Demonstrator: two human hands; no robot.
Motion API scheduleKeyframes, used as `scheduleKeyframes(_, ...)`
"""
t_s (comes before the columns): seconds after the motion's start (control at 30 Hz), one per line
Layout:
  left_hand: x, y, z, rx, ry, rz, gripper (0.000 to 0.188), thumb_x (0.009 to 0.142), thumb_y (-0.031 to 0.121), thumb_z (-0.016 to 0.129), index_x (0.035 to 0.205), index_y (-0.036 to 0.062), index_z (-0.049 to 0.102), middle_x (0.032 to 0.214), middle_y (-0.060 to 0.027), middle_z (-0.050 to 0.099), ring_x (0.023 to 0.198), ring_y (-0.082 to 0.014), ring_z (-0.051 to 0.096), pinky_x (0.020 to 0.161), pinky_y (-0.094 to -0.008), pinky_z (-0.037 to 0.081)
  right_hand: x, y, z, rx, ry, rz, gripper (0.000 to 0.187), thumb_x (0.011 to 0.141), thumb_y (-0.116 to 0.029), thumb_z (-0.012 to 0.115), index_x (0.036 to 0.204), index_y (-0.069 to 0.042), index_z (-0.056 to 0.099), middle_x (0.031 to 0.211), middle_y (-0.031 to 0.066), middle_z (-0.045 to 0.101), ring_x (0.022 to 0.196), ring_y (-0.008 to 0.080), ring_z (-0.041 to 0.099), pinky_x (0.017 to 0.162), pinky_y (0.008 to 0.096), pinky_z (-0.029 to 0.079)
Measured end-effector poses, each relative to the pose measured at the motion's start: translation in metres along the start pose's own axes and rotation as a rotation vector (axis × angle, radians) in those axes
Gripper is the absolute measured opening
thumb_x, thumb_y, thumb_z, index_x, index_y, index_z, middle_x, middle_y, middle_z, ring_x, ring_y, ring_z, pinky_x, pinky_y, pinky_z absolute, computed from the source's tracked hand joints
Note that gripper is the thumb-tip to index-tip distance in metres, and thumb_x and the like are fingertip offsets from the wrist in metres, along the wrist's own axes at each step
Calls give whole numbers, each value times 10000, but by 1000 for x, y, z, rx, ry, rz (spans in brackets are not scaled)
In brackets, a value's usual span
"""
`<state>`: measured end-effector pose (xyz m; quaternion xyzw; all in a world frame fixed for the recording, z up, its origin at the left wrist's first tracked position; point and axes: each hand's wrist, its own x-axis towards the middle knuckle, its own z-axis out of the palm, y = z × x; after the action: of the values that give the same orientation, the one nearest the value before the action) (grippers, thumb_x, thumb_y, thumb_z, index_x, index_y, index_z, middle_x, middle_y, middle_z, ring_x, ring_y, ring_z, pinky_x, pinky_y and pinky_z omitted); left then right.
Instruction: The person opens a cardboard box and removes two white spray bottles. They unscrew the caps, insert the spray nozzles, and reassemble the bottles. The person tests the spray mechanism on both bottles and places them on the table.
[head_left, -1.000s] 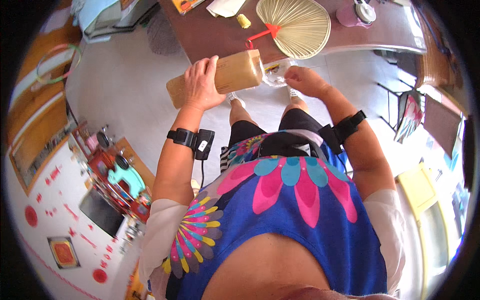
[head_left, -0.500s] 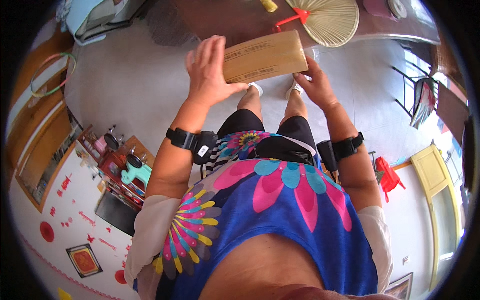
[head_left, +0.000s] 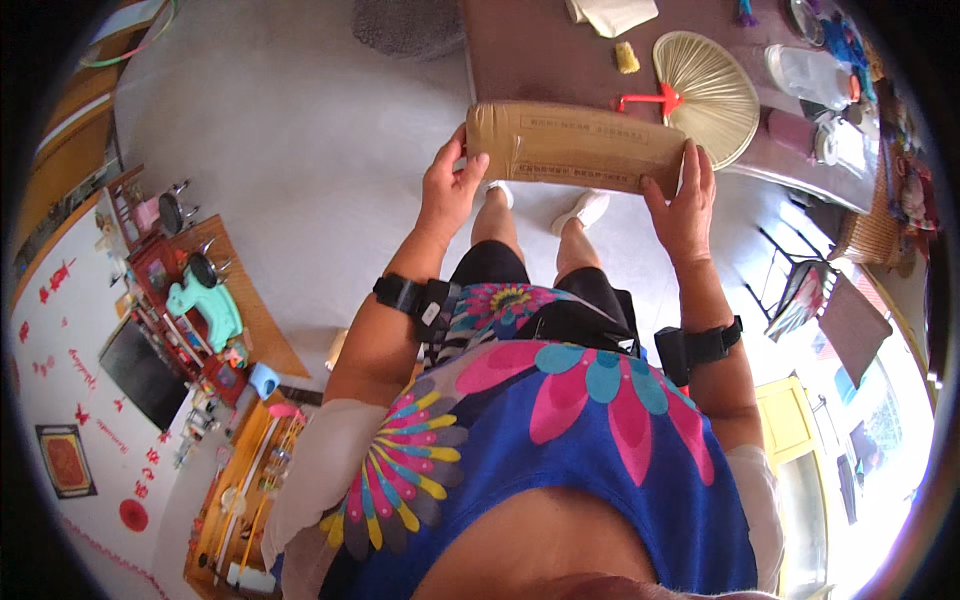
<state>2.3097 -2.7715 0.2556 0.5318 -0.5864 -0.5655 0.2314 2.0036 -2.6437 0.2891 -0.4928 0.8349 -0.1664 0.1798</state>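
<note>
A long brown cardboard box (head_left: 580, 150), wrapped in tape with printed lines, is held up in front of me at the near edge of the dark table (head_left: 555, 60). My left hand (head_left: 452, 185) grips its left end, with the thumb on the near face. At the other end, my right hand (head_left: 684, 205) is closed around the corner, its fingers along the side and the thumb on the near face. Past the box lie a pale round hand fan (head_left: 715, 95) with a red handle and a small yellow sponge-like piece (head_left: 627, 58).
A folded cream cloth (head_left: 615, 15) and a clear plastic container (head_left: 810, 75) lie on the table. A folding chair (head_left: 800, 295) stands to the right. On the left are a turquoise rocking toy (head_left: 207, 305) and a dark screen (head_left: 145, 372). A dark grey mat (head_left: 408, 25) lies on the floor.
The box has turned level and faces me more squarely. My left hand, earlier spread against its left end, now grips that end. My view has swung, showing more of the table.
</note>
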Motion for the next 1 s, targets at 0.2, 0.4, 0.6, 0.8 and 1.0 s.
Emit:
scheduleKeyframes(0.2, -3, 7, 4, 206, 60, 198, 481, 947, 158, 644, 1373, -26, 518, 1254, -203, 633, 1090, -365, 628, 855, -397, 560, 3, -30, -7, -224, -41, -293, 916, 708, -313, 873, 1497, -133, 444, 1540, 205, 393, 1440, 436, 332, 1162, 541, 319)
scheduleKeyframes(0.4, -4, -7, 4, 340, 118, 405, 529, 914, 157, 669, 1385, -24, 511, 1322, -241, 583, 1168, -432, 562, 989, -470, 475, 3, -47, 2, -181, -72, -263, 867, 715, -246, 872, 1482, -169, 474, 1551, 197, 378, 1441, 436, 332, 1161, 543, 333)
scheduleKeyframes(0.6, -13, -7, -3, 199, 100, 385, 612, 871, 136, 738, 1418, -2, 502, 1403, -228, 545, 1208, -394, 584, 1005, -443, 509, 6, -46, -3, -191, -109, -289, 887, 718, -252, 870, 1497, -208, 447, 1545, 210, 355, 1443, 445, 314, 1161, 560, 326)
scheduleKeyframes(0.8, -8, -22, -16, 43, 50, 379, 649, 803, 73, 804, 1392, 38, 533, 1335, -160, 592, 1149, -314, 634, 905, -367, 575, 6, -43, 1, -236, -141, -258, 885, 736, -231, 867, 1505, -192, 430, 1572, 236, 312, 1462, 455, 287, 1187, 545, 311)
scheduleKeyframes(1.0, -9, -33, -10, -195, 56, 254, 545, 790, 154, 861, 1249, 63, 584, 1173, -85, 619, 973, -189, 660, 768, -294, 574, 9, -39, 0, -246, -177, -306, 884, 781, -204, 840, 1535, -198, 380, 1593, 240, 274, 1475, 479, 253, 1190, 564, 302)
